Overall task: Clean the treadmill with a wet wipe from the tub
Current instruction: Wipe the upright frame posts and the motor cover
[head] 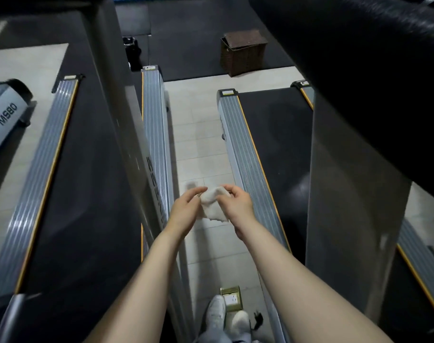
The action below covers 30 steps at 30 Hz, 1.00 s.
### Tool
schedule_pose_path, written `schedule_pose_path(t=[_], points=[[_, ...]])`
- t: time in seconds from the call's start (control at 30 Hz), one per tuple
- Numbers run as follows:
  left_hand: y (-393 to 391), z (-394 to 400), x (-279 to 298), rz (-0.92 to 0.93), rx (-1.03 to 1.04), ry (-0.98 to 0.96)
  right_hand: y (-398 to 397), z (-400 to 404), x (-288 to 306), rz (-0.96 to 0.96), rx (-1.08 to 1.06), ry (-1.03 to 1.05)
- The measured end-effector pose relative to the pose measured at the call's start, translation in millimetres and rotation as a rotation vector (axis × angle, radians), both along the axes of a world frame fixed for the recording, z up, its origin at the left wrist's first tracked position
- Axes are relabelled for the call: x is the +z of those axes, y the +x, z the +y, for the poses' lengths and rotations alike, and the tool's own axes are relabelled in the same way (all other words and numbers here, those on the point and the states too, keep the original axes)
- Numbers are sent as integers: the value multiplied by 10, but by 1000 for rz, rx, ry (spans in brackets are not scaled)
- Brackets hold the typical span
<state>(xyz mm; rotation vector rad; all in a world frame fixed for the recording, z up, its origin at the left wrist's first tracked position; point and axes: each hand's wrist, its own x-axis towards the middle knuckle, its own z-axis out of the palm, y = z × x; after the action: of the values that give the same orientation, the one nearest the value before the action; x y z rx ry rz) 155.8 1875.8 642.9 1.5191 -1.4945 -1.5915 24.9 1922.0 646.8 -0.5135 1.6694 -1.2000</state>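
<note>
Pale floor tiles [201, 134] ran away from the hands in a narrow aisle between two treadmills, ending at a dark mat where a brown wicker basket [243, 53] stood well beyond the fingertips. Only the head camera covered the moment.

Both hands were raised together over the aisle, working one white wet wipe [214, 203]. The left hand [185, 210] pinched its left edge, fingers curled; the right hand [238, 204] gripped the bunched top from the other side. The wipe hung crumpled between them, its lower edge loose and ragged, touching neither machine. No tub was in view.

To the left of the left hand lay the grey ribbed side rail [156, 134] of the left treadmill, with a grey upright post [136, 144] between. To the right of the right hand ran the side rail [245, 154] and dark running belt [282, 134] of the right treadmill. Below the forearms, white shoes [217, 313] stood by a brass floor socket [232, 298].

Several things could have gone wrong from there, in my judgement. A thin wet sheet pulled two ways could tear, and the frayed lower edge suggested it was already weak. A slack pinch could drop it onto the floor, dirtying it. Drips near the socket would be unwelcome. A wipe left bunched would clean only a narrow stripe of rail.
</note>
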Motion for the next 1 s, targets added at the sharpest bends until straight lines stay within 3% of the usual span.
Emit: schedule_pose_path(t=[0.13,0.27,0.47,0.67,0.87,1.0], points=[[121,248,-18,-63,-138,-23,67,269,-49,122,136,97],[254,515,-100,-8,-279,19,103,602,-92,166,232,90],[509,992,-245,-250,-405,-156,91,1186,-272,445,364,37],[647,1695,-328,-337,-486,-181,112,1956,-369,688,614,56],[716,2235,-532,-372,-559,-126,154,2524,-655,515,654,228],[701,2518,-748,-200,-527,26,175,2912,-916,399,491,278]])
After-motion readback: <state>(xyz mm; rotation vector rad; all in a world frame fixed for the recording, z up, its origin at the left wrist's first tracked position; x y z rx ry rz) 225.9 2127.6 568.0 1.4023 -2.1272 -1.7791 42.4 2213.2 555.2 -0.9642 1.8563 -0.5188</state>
